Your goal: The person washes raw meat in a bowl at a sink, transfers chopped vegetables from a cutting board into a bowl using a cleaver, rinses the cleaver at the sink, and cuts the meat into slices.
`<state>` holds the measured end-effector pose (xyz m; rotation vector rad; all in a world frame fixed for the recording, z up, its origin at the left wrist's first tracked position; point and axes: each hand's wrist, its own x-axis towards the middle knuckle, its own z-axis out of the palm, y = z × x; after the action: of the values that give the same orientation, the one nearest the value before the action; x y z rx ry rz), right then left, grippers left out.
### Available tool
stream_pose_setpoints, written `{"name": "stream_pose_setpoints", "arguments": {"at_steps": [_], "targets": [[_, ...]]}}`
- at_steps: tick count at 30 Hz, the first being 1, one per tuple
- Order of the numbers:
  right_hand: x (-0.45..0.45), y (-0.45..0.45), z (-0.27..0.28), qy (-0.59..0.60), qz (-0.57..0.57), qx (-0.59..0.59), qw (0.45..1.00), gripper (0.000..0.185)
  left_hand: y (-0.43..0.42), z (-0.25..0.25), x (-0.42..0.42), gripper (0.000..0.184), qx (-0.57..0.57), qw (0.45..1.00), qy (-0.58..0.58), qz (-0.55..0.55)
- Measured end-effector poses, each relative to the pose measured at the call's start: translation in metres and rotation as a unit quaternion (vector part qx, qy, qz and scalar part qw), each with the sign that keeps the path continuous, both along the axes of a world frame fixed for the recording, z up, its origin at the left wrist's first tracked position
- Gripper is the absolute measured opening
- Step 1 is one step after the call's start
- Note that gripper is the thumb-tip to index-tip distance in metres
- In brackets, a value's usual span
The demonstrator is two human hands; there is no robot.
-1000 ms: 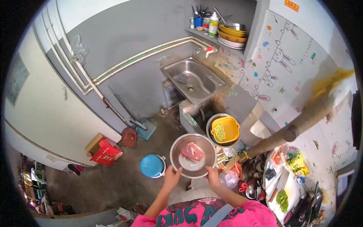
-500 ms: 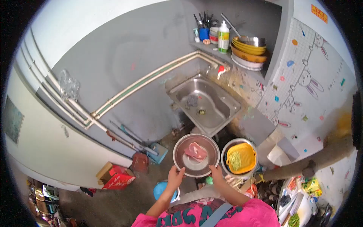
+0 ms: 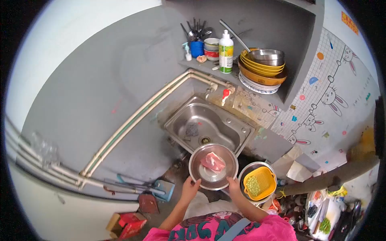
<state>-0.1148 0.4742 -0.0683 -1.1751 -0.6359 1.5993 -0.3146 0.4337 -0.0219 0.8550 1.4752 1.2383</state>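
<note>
Both my hands grip a round metal basin [image 3: 194, 172] by its near rim. My left hand [image 3: 190, 188] is closed on the rim at the left, thumb on top. On the opposite side my right hand [image 3: 234, 186] holds the rim the same way. A piece of raw pink meat [image 3: 213, 162] lies inside the basin. Just beyond it is a stainless steel sink [image 3: 183, 119], partly overlapped by the basin's far edge. A dark scouring pad [image 3: 192, 129] rests in the sink near the drain. A tap with a red handle [image 3: 226, 94] sits above the sink's far right corner.
Right of the basin, a yellow basket [image 3: 265, 182] with pale green pieces sits in a metal bowl [image 3: 246, 167]. The shelf above holds stacked yellow bowls [image 3: 263, 69], a soap bottle [image 3: 226, 54] and a blue utensil holder [image 3: 197, 49]. A dustpan [image 3: 165, 189] stands at lower left.
My hands have carried the basin of meat forward, so its far edge now overlaps the sink. The view has moved closer to the sink and shelf.
</note>
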Motion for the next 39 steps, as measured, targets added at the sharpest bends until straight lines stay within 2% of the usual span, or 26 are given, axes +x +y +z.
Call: {"name": "stream_pose_setpoints", "arguments": {"at_steps": [1, 2, 5, 7, 9, 11, 12, 13, 15, 16, 17, 19, 21, 22, 24, 26, 29, 30, 32, 35, 39], "targets": [[-0.009, 0.013, 0.007, -0.004, -0.019, 0.015, 1.0, 0.038, 0.017, -0.002, -0.008, 0.02, 0.007, 1.0, -0.001, -0.028], [-0.015, 0.021, 0.015, -0.024, -0.036, -0.035, 0.998, 0.04, 0.037, -0.004, -0.016, 0.02, 0.015, 0.998, -0.002, -0.056], [-0.035, 0.065, -0.016, -0.024, -0.092, -0.03, 0.995, 0.038, 0.101, -0.029, -0.046, 0.021, 0.038, 0.992, 0.034, -0.111], [-0.062, 0.09, 0.004, -0.029, -0.116, -0.063, 0.991, 0.033, 0.146, -0.009, -0.072, 0.02, 0.07, 0.981, 0.093, -0.153], [-0.091, 0.111, 0.007, -0.001, -0.175, -0.09, 0.98, 0.03, 0.185, 0.033, -0.096, 0.021, 0.044, 0.973, 0.062, -0.218], [-0.111, 0.119, -0.007, -0.023, -0.199, -0.092, 0.975, 0.03, 0.216, 0.005, -0.122, 0.023, 0.054, 0.956, 0.056, -0.282], [-0.103, 0.132, -0.004, -0.044, -0.209, -0.085, 0.973, 0.029, 0.234, 0.007, -0.11, 0.023, 0.064, 0.959, -0.002, -0.276], [-0.108, 0.135, -0.005, -0.045, -0.224, -0.096, 0.969, 0.03, 0.246, 0.001, -0.113, 0.023, 0.058, 0.953, 0.0, -0.296], [-0.121, 0.143, 0.016, -0.042, -0.254, -0.128, 0.958, 0.031, 0.274, -0.015, -0.122, 0.025, 0.034, 0.941, 0.007, -0.338], [-0.133, 0.148, 0.041, -0.039, -0.257, -0.129, 0.957, 0.032, 0.291, -0.01, -0.135, 0.03, 0.057, 0.909, 0.169, -0.377], [-0.138, 0.151, 0.051, -0.011, -0.278, -0.109, 0.954, 0.032, 0.296, 0.006, -0.13, 0.036, 0.097, 0.911, 0.217, -0.337], [-0.122, 0.16, 0.033, 0.009, -0.288, -0.114, 0.951, 0.034, 0.318, 0.02, -0.11, 0.037, 0.245, 0.877, 0.3, -0.283], [-0.112, 0.166, 0.019, -0.035, -0.289, -0.097, 0.952, 0.037, 0.346, 0.037, -0.092, 0.038, 0.285, 0.857, 0.306, -0.3], [-0.109, 0.171, 0.025, -0.039, -0.293, -0.114, 0.949, 0.039, 0.359, 0.054, -0.083, 0.037, 0.327, 0.822, 0.345, -0.313], [-0.105, 0.169, 0.006, -0.058, -0.301, -0.114, 0.945, 0.039, 0.381, 0.074, -0.06, 0.04, 0.378, 0.793, 0.34, -0.336], [-0.1, 0.181, 0.007, -0.037, -0.285, -0.111, 0.951, 0.038, 0.408, 0.1, -0.031, 0.049, 0.428, 0.72, 0.421, -0.349], [-0.098, 0.2, 0.022, -0.029, -0.285, -0.083, 0.954, 0.037, 0.449, 0.116, -0.005, 0.05, 0.574, 0.536, 0.482, -0.387], [-0.098, 0.205, 0.019, -0.033, -0.292, -0.074, 0.953, 0.037, 0.459, 0.113, 0.003, 0.049, 0.584, 0.518, 0.488, -0.39], [-0.102, 0.206, 0.028, -0.039, -0.286, -0.079, 0.954, 0.038, 0.468, 0.098, 0.005, 0.049, 0.594, 0.484, 0.504, -0.4], [-0.091, 0.215, 0.02, -0.039, -0.254, -0.051, 0.965, 0.039, 0.466, 0.09, 0.026, 0.045, 0.542, 0.516, 0.535, -0.393], [-0.087, 0.227, 0.014, -0.035, -0.23, -0.078, 0.969, 0.04, 0.46, 0.091, 0.035, 0.044, 0.539, 0.519, 0.566, -0.346]]}}
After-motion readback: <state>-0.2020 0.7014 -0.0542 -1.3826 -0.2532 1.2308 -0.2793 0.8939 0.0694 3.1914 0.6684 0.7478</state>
